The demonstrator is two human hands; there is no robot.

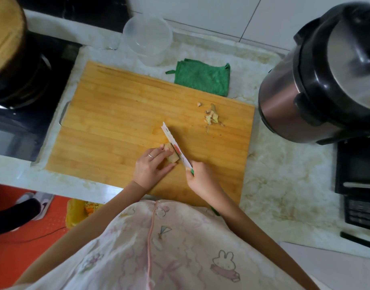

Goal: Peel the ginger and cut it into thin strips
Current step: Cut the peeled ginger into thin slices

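The counter [284, 181] is being lit evenly; glare is being caught on the cooker [345, 59]; edges are being bowed.

On the pale marble counter [284, 185], a crumpled green cloth [202, 77] lies just right of and nearer than a clear plastic tub [147, 38] at the far edge, a steel-and-black cooker [318, 84] stands far right, a black stove [33, 84] sits left, and a yellow bag [75, 212] rests on the orange floor [23, 248].

Loose pale top [180, 248], cream-pink, printed with faint cartoon figures; one white rabbit [224, 261] in a pink dress, near right. Thin pink cord [150, 237] down the front centre. Plain silver ring [151, 156] on a left hand [150, 169] finger.
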